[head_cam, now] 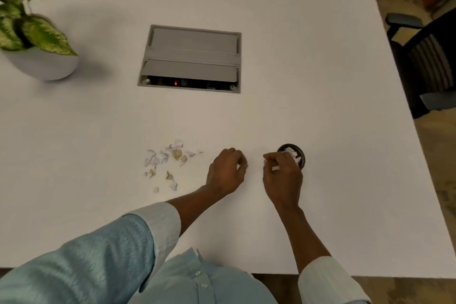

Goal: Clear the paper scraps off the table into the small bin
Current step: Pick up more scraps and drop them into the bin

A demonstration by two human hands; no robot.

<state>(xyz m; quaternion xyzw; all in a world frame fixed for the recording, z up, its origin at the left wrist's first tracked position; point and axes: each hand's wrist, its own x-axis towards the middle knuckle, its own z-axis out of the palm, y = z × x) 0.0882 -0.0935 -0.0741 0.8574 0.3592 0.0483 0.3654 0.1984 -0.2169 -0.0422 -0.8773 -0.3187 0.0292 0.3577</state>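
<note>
Pinching white scraps beside the small bin [297, 151], the right hand [283, 175] should release squarely over it, while the curled left hand [225, 173], its contents unclear, returns to the scattered paper scraps [167, 163].

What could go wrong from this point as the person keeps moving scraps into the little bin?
1. The small bin is narrow and already holds white scraps, so pieces dropped by the right hand could miss or spill over the rim.
2. The right hand sits right against the bin and might nudge or tip it.
3. The remaining paper scraps are tiny and scattered, pale on a white table; the left hand may easily overlook some.
</note>
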